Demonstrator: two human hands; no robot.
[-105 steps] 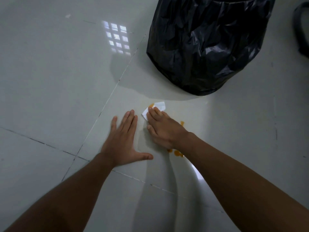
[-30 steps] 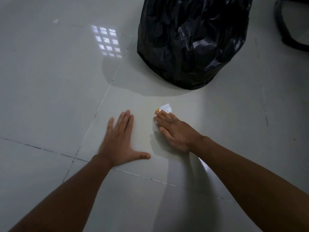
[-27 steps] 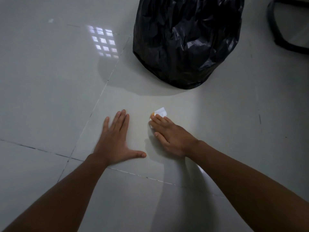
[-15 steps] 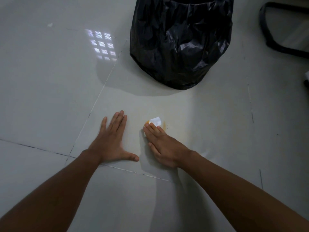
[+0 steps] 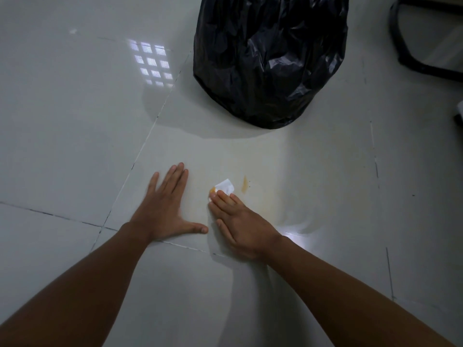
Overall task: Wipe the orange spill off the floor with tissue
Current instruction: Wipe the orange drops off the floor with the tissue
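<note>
A white tissue with an orange-stained left edge lies on the pale tiled floor. My right hand presses flat on it, fingers together, and only the tissue's far corner shows past the fingertips. Just right of the tissue a thin orange streak of spill marks the floor, with a faint orange smear fading below it. My left hand rests flat on the floor to the left, fingers spread, holding nothing.
A bin lined with a black plastic bag stands on the floor just beyond the hands. A black curved frame sits at the far right. Dark grout lines cross the tiles near my left wrist.
My right hand has slid the tissue left and toward me, uncovering an orange streak to its right. The orange blobs seen near my wrist 3.5 s ago are gone. My left hand stays planted.
</note>
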